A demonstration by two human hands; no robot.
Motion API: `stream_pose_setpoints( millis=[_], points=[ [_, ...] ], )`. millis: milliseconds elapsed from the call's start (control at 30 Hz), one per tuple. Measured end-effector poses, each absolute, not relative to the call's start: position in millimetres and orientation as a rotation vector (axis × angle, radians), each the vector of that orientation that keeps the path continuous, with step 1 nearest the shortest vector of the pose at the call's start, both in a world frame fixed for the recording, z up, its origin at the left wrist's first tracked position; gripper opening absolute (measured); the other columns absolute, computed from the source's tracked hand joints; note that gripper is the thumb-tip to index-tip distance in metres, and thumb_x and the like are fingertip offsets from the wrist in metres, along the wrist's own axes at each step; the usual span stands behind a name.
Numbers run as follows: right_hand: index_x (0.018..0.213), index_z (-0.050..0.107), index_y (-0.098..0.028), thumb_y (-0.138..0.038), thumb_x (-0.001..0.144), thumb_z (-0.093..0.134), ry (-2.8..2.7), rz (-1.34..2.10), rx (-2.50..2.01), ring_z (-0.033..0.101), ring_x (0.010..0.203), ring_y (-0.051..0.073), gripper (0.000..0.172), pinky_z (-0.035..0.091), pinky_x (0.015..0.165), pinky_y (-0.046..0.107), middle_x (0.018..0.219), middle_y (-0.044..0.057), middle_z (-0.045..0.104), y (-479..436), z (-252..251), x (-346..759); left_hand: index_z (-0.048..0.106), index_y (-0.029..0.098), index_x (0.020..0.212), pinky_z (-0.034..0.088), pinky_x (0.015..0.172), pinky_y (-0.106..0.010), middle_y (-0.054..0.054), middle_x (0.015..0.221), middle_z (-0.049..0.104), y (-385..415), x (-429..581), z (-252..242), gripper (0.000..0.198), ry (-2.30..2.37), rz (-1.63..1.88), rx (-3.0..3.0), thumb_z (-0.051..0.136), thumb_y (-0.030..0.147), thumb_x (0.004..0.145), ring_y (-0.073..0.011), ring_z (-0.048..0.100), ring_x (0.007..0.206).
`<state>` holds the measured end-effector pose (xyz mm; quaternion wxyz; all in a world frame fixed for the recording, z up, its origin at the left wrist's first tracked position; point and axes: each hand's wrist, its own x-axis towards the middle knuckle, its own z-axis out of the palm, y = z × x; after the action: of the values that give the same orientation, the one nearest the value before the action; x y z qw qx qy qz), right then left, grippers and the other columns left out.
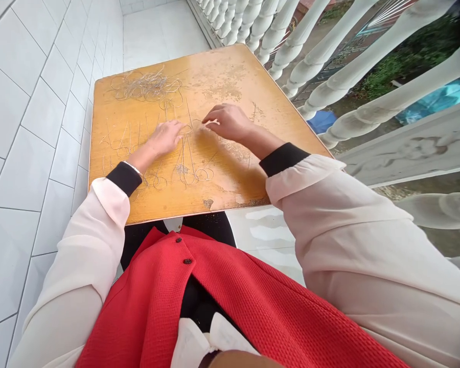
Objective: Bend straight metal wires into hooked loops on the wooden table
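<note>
My left hand [164, 139] is over the middle of the wooden table, its fingers closed in a pinch at a looped thin wire [189, 113]. Just to the right, my right hand [230, 122] pinches the same wire or its loose end near the fingertips; the strand is too fine to follow fully. Below the hands lie bent wire pieces [193, 166] with round loops at their lower ends. More such wires [129, 138] are laid out left of my left hand. At the far left of the tabletop sits a tangled heap of thin wire [147, 86].
The worn yellow-brown table [230, 66] has chipped, flaking patches. A white tiled wall [42, 107] runs along the left. On the right stands a white balustrade [329, 87], with greenery [387, 76] and a blue sheet [437, 102] beyond it.
</note>
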<state>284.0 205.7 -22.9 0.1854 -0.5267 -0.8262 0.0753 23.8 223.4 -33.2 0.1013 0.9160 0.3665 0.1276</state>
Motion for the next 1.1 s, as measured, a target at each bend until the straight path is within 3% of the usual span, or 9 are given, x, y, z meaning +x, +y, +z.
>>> stream_pose_setpoints(
  millis=[200, 267, 400, 533, 667, 867, 1100],
  points=[
    [0.104, 0.08, -0.012, -0.011, 0.091, 0.055, -2.032, 0.256, -1.902, 0.073, 0.107, 0.024, 0.028, 0.051, 0.099, 0.038, 0.113, 0.018, 0.081, 129.6, 19.4, 308.9, 0.065, 0.022, 0.14, 0.044, 0.122, -0.048, -0.012, 0.146, 0.067, 182.8, -22.2, 12.5, 0.042, 1.191, 0.463, 2.682, 0.054, 0.03, 0.1, -0.029, 0.06, 0.14],
    [0.104, 0.08, -0.015, -0.015, 0.091, 0.056, -1.974, 0.276, -1.933, 0.074, 0.1, 0.025, 0.028, 0.053, 0.092, 0.039, 0.11, 0.017, 0.081, 95.8, 19.5, 318.1, 0.066, 0.028, 0.139, 0.044, 0.123, -0.047, -0.009, 0.149, 0.065, 158.3, -44.8, 24.9, 0.041, 1.252, 0.499, 2.658, 0.052, 0.037, 0.102, -0.0279, 0.059, 0.141],
    [0.119, 0.078, -0.016, -0.034, 0.097, 0.055, -2.061, 0.272, -1.734, 0.075, 0.098, 0.03, 0.036, 0.058, 0.09, 0.047, 0.12, 0.017, 0.079, 42.4, -3.9, 311.5, 0.063, 0.024, 0.143, 0.041, 0.126, -0.05, -0.011, 0.155, 0.06, 106.6, -86.5, 34.4, 0.048, 1.351, 0.448, 2.636, 0.051, 0.047, 0.103, -0.0307, 0.055, 0.147],
    [0.139, 0.068, -0.016, -0.046, 0.104, 0.048, -2.211, 0.223, -1.553, 0.065, 0.129, 0.038, 0.051, 0.05, 0.111, 0.06, 0.14, 0.019, 0.07, 33.5, -33.9, 276.9, 0.058, 0.024, 0.148, 0.041, 0.126, -0.053, -0.012, 0.16, 0.056, 69.9, -117.5, 17.0, 0.059, 1.458, 0.43, 2.621, 0.046, 0.061, 0.104, -0.0317, 0.052, 0.15],
    [0.141, 0.067, -0.016, -0.047, 0.106, 0.041, -2.286, 0.229, -1.482, 0.061, 0.136, 0.039, 0.054, 0.042, 0.119, 0.065, 0.143, 0.018, 0.068, 58.8, -53.8, 254.3, 0.057, 0.02, 0.149, 0.039, 0.126, -0.055, -0.017, 0.162, 0.054, 48.9, -136.0, -13.4, 0.071, 1.584, 0.424, 2.6, 0.037, 0.07, 0.104, -0.0345, 0.048, 0.153],
    [0.147, 0.063, -0.021, -0.044, 0.106, 0.035, -2.397, 0.296, -1.3, 0.056, 0.143, 0.034, 0.055, 0.042, 0.123, 0.061, 0.151, 0.012, 0.064, 88.9, -58.4, 264.3, 0.054, 0.021, 0.153, 0.036, 0.126, -0.058, -0.017, 0.164, 0.051, 28.8, -146.2, -37.4, 0.069, 1.713, 0.433, 2.531, 0.033, 0.068, 0.106, -0.0345, 0.043, 0.157],
    [0.155, 0.055, -0.015, -0.054, 0.106, 0.043, -2.507, 0.235, -1.18, 0.045, 0.153, 0.039, 0.064, 0.039, 0.125, 0.062, 0.164, 0.018, 0.05, 70.6, -49.3, 258.3, 0.053, 0.022, 0.156, 0.028, 0.13, -0.06, -0.016, 0.171, 0.041, 21.8, -143.6, -37.3, 0.064, 1.722, 0.273, 2.49, 0.045, 0.06, 0.105, -0.0357, 0.033, 0.162]
  ],
)
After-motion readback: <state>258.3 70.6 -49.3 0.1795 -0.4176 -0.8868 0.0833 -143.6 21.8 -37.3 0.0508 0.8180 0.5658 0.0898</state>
